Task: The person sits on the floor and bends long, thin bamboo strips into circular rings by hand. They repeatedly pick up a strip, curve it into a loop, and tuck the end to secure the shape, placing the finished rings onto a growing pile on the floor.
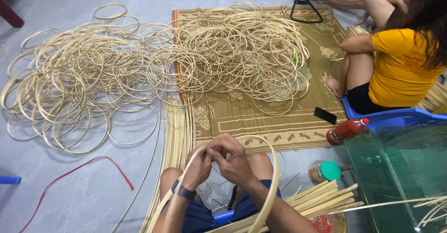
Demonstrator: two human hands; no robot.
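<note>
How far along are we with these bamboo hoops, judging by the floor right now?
Done: a large pile of finished hoops spreads across the floor and woven mat. In hand: the left hand and right hand meet at the top of one bent strip, their grip closing its loop. Left: loose straight strips lie by the right knee, with more on the floor ahead.

The hoops (153, 60) are pale yellow, like straw. The mat (260, 116) is brown and tan with leaf and flower shapes and a red and green stripe on one edge. The floor (70, 191) is grey. A strap (79, 172) on it is red. The shirt (400, 67) is bright yellow. The bottle (347, 130) is red. The jar lid (330, 170) is green. The phone (325, 115) is black. The shorts (198, 216) are dark blue.
</note>
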